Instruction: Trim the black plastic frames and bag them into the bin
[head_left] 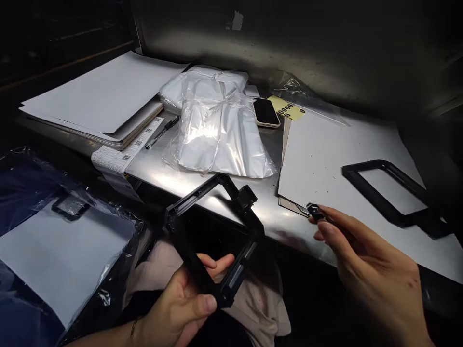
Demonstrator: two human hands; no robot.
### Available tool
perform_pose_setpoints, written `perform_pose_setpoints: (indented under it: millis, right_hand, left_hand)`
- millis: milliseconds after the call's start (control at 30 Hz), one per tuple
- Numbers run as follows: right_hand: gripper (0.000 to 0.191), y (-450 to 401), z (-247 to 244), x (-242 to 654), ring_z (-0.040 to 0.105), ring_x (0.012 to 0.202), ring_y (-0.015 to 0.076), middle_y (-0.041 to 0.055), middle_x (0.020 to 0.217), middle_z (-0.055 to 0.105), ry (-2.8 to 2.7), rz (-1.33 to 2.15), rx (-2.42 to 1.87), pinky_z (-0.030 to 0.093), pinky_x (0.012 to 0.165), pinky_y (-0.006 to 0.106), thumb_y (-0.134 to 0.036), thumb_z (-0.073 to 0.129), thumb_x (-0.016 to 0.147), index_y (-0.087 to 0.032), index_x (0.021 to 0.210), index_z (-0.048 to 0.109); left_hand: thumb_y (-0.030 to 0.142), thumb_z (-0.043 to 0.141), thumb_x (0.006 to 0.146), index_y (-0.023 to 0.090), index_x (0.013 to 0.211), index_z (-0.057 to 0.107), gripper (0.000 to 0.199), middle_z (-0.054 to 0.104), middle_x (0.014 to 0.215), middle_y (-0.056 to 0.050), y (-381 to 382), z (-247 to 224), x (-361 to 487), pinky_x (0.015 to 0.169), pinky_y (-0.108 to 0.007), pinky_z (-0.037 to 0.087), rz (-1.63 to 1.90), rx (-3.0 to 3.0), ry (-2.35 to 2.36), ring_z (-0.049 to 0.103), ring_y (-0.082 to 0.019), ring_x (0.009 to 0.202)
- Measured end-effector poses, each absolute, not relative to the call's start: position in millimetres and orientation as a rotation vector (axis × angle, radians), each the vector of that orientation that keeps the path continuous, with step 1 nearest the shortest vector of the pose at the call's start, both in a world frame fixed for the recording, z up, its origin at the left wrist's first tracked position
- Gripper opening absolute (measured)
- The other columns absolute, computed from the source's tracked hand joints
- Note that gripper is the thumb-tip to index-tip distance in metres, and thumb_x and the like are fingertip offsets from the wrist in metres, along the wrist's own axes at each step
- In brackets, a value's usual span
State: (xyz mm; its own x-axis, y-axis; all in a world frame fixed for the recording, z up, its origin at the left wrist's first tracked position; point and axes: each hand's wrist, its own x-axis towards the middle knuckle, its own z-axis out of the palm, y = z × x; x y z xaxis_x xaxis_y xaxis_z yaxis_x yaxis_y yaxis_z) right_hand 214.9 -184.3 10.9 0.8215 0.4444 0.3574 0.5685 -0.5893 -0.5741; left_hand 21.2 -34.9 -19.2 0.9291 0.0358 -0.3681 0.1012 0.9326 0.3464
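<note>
Head view: black frame in one hand, small dark piece in the other

A black rectangular frame [191, 261] sits tilted in the left hand [184, 299], the thumb clamped on its near corner, other fingers reaching behind the lower bar and showing in the opening. To the right of those fingers, well apart from the frame, the right hand [369, 265] pinches a small dark piece [316, 212] between thumb and forefinger. Beyond the right fingertips lies a white sheet [318, 159], a second black frame [376, 198] resting on it, above the right knuckles. Ahead of the left fingers, on a metal bench [152, 176], are plastic-wrapped packages [220, 140], a phone [265, 112] just beside them. Farther left of those fingers lie a pen [162, 131], a printed label strip [115, 158] and stacked white sheets [108, 91].
</note>
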Motion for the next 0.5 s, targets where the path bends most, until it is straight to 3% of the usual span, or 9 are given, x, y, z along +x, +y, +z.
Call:
perform_pose_setpoints:
  millis: [167,267,400,500]
  right_hand:
    - [0.021,-170,30,170,0.060,0.059,0.0105,-0.0005,0.072,0.061,-1.240,0.302,-1.946,0.049,0.044,0.015,-0.030,0.049,0.080,-0.026,0.100,0.056]
    - [0.031,-170,21,155,0.057,0.055,0.0084,0.0016,0.073,0.058,-1.429,0.427,-1.898,0.049,0.046,0.014,-0.022,0.049,0.080,-0.019,0.111,0.048]
    - [0.028,-171,2,141,0.059,0.056,0.0099,-0.0002,0.071,0.059,-1.430,0.428,-2.027,0.051,0.050,0.016,-0.021,0.055,0.074,-0.020,0.101,0.046]
    - [0.029,-168,-2,136,0.059,0.054,0.0078,-0.0033,0.071,0.061,-1.335,0.490,-1.978,0.049,0.049,0.013,-0.019,0.060,0.068,-0.023,0.093,0.045]
  left_hand:
    - [0.010,0.066,0.065,0.023,0.085,0.057,0.025,0.065,0.103,-0.002,-43,-25,26,0.094,-0.035,0.034,0.021,0.471,0.434,0.054,-0.018,0.103]
    - [0.008,0.067,0.064,0.024,0.089,0.060,0.031,0.064,0.106,0.000,-47,-30,25,0.087,-0.028,0.042,0.068,0.542,0.436,0.056,-0.017,0.101]
    - [0.008,0.065,0.066,0.027,0.096,0.059,0.036,0.062,0.110,0.000,-50,-34,24,0.090,-0.025,0.041,0.076,0.592,0.432,0.053,-0.015,0.106]
    - [0.008,0.063,0.067,0.025,0.088,0.061,0.027,0.060,0.114,0.000,-50,-33,26,0.090,-0.028,0.041,0.060,0.631,0.412,0.052,-0.019,0.107]
